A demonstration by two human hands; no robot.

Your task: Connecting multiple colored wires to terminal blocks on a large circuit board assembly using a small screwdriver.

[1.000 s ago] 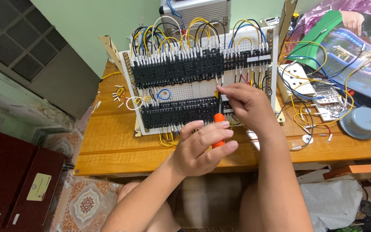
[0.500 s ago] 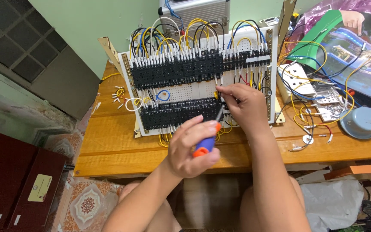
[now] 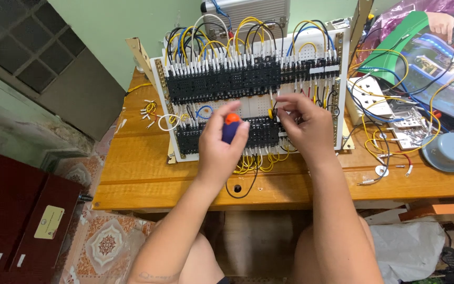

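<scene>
- My knees show at the bottom of the view, just under the near edge of the wooden table (image 3: pixel 148 179).
- My left hand (image 3: pixel 223 150) is clamped round a screwdriver (image 3: pixel 230 128), in front of the lower terminal row (image 3: pixel 195 138) of the wiring panel (image 3: pixel 250 94).
- The screwdriver sits inside my fist: its blue handle runs between my fingers and its orange cap sticks out at the top, just above my thumb.
- Its long axis runs up and away from me, toward the panel. The cap end faces my way, and the shaft and tip are hidden behind my hand.
- My right hand (image 3: pixel 303 126) is just right of the left, fingertips pinched together on a yellow wire (image 3: pixel 270 112) in the gap between the two terminal rows.
- Yellow wire loops (image 3: pixel 258 160) hang below the panel, close to both hands.
- Farther right, loose wires, a white socket block (image 3: pixel 366 94) and a grey round part (image 3: pixel 450 151) lie on the table, well apart from my hands.
</scene>
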